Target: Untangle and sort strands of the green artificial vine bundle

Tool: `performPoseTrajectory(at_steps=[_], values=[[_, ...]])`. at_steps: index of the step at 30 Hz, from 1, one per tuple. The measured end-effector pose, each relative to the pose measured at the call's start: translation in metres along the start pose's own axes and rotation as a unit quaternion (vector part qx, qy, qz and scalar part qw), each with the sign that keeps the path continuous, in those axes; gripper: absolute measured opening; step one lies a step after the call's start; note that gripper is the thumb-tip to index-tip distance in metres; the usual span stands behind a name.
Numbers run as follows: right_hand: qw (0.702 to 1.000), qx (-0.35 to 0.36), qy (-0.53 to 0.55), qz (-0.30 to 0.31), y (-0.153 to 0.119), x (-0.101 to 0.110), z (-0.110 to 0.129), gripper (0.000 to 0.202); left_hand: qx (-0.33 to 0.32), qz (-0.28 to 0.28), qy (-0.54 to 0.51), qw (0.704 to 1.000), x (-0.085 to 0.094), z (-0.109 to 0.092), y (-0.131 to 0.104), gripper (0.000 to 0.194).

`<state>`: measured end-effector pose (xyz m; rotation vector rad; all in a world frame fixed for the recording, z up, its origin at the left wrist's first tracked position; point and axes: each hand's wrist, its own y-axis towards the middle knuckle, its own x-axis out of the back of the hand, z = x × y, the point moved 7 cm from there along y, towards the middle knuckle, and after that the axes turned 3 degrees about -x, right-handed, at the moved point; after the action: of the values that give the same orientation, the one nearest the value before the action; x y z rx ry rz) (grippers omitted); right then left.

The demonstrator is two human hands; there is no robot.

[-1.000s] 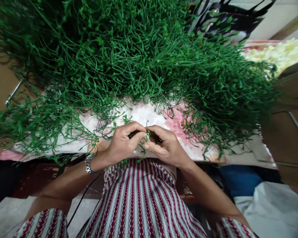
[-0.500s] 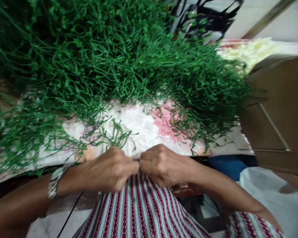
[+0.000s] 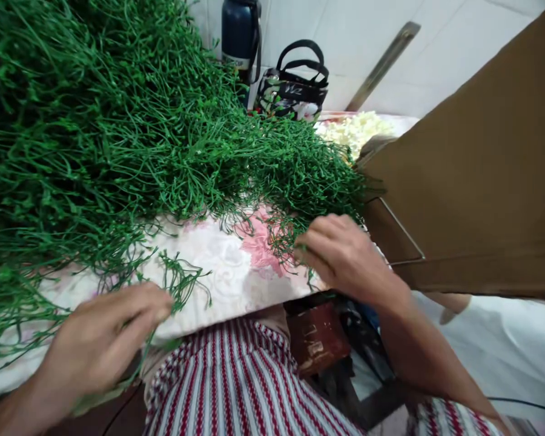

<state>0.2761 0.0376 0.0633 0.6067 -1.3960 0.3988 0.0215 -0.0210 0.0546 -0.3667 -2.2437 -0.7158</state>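
Thin green plastic-looking stems (image 3: 163, 139) form a large pile over the back and left of a table with a floral cloth (image 3: 218, 266). My left hand (image 3: 104, 345) is at the table's front edge on the left, beside a small loose cluster of stems (image 3: 179, 278); its fingers are pressed together, and whatever they hold is hidden. My right hand (image 3: 345, 257) is over the front right of the cloth with its fingers curled at the pile's right end. A bit of green shows at its fingertips, too small to tell if it is held.
A dark blue bottle (image 3: 237, 36) and a patterned bag with black handles (image 3: 295, 85) stand behind the pile. Pale yellow pieces (image 3: 358, 130) lie at the back right. A large cardboard box (image 3: 476, 175) rises on the right. Below the table is a reddish-brown box (image 3: 318, 339).
My hands have moved apart from the middle, the left one leftward and the right one up toward the pile. The view has shifted, bringing the bottle into sight.
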Motion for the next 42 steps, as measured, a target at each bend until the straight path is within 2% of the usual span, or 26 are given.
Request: performPoseTrajectory(at_steps=[2,3,5,6,8,9,11,14,17,20,25,28,32,34,35,37,39,42], values=[[0.991,-0.081,-0.100,-0.035,0.006,-0.008,-0.030,0.020,0.097,-0.050,-0.015,0.994,-0.002,0.020,0.017,0.011],[0.986,-0.102,-0.121,-0.051,0.010,-0.013,-0.038,0.026,0.128,-0.072,-0.044,0.988,-0.006,0.026,0.024,0.012],[0.985,-0.104,-0.102,-0.091,0.016,-0.021,-0.036,0.034,0.167,-0.073,-0.114,0.977,-0.020,0.035,0.035,0.011],[0.987,-0.088,-0.060,-0.117,0.018,-0.022,-0.028,0.034,0.183,-0.069,-0.138,0.971,-0.026,0.039,0.038,0.011],[0.985,-0.036,0.080,-0.150,0.025,-0.023,-0.003,0.028,0.173,-0.088,-0.167,0.967,-0.030,0.038,0.043,0.013],[0.976,-0.008,0.161,-0.148,0.029,-0.024,0.013,0.026,0.162,-0.093,-0.175,0.967,-0.032,0.037,0.044,0.013],[0.947,0.047,0.298,-0.106,0.039,-0.031,0.047,0.031,0.140,-0.096,-0.183,0.968,-0.033,0.031,0.045,0.013],[0.903,0.116,0.404,-0.083,0.054,-0.043,0.087,0.049,0.132,-0.095,-0.190,0.968,-0.034,0.027,0.042,0.011],[0.880,0.111,0.446,-0.116,0.060,-0.054,0.098,0.044,0.145,-0.101,-0.233,0.956,-0.037,0.028,0.036,0.009],[0.888,0.084,0.434,-0.127,0.056,-0.063,0.098,0.037,0.155,-0.099,-0.270,0.945,-0.041,0.031,0.029,0.005],[0.939,0.096,0.307,-0.119,0.049,-0.061,0.105,0.014,0.154,-0.077,-0.220,0.960,-0.042,0.028,0.022,0.011],[0.944,0.128,0.287,-0.106,0.049,-0.061,0.109,0.021,0.123,-0.056,-0.198,0.971,-0.042,0.023,0.024,0.013],[0.939,0.178,0.283,-0.075,0.042,-0.059,0.115,0.028,0.066,0.017,-0.177,0.982,-0.044,0.011,0.018,0.013],[0.948,0.200,0.242,-0.053,0.031,-0.054,0.117,0.030,0.027,0.036,-0.153,0.987,-0.038,0.003,0.009,0.015],[0.951,0.210,0.226,-0.036,0.024,-0.051,0.115,0.030,0.017,0.027,-0.141,0.989,-0.030,0.001,0.004,0.016],[0.952,0.210,0.222,-0.001,0.012,-0.045,0.105,0.029,0.033,-0.017,-0.119,0.992,-0.013,0.005,-0.004,0.017],[0.956,0.165,0.244,-0.001,0.006,-0.040,0.083,0.025,0.090,-0.040,-0.112,0.989,-0.004,0.017,-0.006,0.016],[0.963,0.060,0.247,-0.086,0.010,-0.035,0.050,0.014,0.143,0.008,-0.177,0.974,-0.020,0.032,0.006,0.011]])
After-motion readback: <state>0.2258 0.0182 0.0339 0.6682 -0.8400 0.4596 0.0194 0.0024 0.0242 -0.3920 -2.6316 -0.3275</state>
